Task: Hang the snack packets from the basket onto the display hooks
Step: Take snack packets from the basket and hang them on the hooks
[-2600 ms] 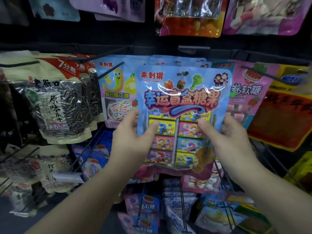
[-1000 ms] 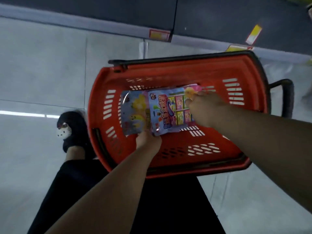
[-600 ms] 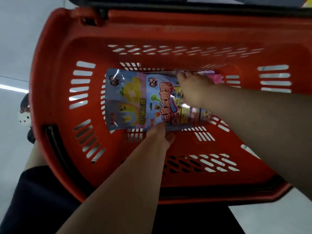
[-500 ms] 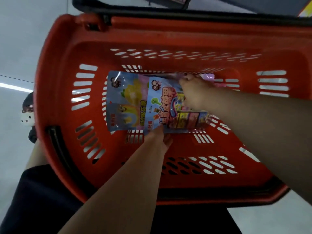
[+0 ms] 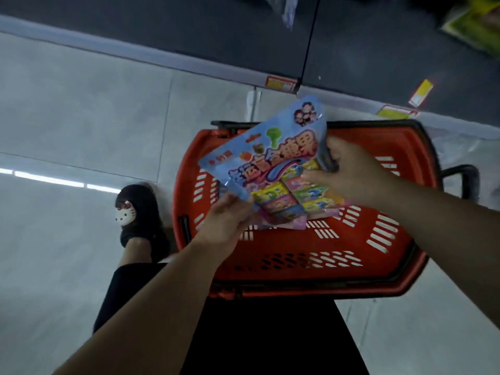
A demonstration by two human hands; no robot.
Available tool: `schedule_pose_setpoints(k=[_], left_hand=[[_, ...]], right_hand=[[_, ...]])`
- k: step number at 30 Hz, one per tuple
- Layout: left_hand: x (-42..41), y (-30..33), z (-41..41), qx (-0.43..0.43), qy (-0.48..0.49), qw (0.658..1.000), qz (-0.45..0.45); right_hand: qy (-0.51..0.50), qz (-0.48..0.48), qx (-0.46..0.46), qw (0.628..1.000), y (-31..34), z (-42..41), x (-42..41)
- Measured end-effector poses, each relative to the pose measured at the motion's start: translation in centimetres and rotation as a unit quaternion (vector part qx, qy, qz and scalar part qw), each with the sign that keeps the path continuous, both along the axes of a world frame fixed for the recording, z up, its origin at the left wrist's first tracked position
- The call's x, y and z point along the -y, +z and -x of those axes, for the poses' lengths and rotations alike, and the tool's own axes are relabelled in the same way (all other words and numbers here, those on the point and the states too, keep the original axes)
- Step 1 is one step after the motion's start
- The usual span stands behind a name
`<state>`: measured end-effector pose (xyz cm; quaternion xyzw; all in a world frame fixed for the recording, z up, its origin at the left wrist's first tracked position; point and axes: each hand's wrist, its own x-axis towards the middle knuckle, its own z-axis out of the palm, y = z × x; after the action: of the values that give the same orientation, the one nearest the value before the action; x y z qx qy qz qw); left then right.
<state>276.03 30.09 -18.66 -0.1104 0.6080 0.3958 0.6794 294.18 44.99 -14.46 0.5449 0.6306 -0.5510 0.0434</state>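
Observation:
A blue candy packet [image 5: 273, 158] with coloured boxes printed on it is lifted above the red basket [image 5: 319, 253], tilted with its top towards the upper right. My left hand [image 5: 227, 220] grips its lower left edge. My right hand [image 5: 349, 171] grips its right side, thumb on the front. Under the packet, part of a pink packet [image 5: 286, 224] shows; I cannot tell whether it lies in the basket or is held too. The display hooks are out of view.
The basket stands on the grey tiled floor, against the dark base of the shelving [image 5: 351, 55] with yellow price tags [image 5: 420, 93]. My foot in a black slipper [image 5: 138, 212] is left of the basket. A black basket handle [image 5: 465, 180] sticks out on the right.
Both hands have lifted the blue candy packet out of the basket, where it lay beside another blue packet. The view has pulled back from the basket. That other packet is no longer visible.

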Motion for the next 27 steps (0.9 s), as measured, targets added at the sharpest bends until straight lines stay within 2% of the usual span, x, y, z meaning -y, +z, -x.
schedule_pose_setpoints(k=[2,5,9,15,21,27], left_hand=[[-1.5,4.9,2.8,-0.048,-0.024,0.996,-0.075],[-4.2,13.0,6.9,-0.110,-0.005,0.982,-0.155],[-7.0,25.0,10.8,-0.200,-0.051,0.946,-0.249],[-8.6,39.8,13.7,-0.295,-0.030,0.893,-0.339],[-11.0,48.2,16.1,-0.346,0.004,0.847,-0.405],[-14.1,52.1,18.9,-0.361,-0.014,0.823,-0.439]], right_hand=[[-0.053,0.004,-0.029,0.998,4.9,1.7,-0.6],[-0.101,-0.010,-0.071,0.992,13.0,4.6,-1.6],[-0.149,-0.066,-0.113,0.980,23.5,7.8,-2.8],[-0.147,-0.123,-0.165,0.967,38.2,10.6,-3.5],[-0.183,-0.178,-0.195,0.947,48.1,13.4,-4.1],[-0.205,-0.206,-0.211,0.933,52.2,15.5,-4.9]])
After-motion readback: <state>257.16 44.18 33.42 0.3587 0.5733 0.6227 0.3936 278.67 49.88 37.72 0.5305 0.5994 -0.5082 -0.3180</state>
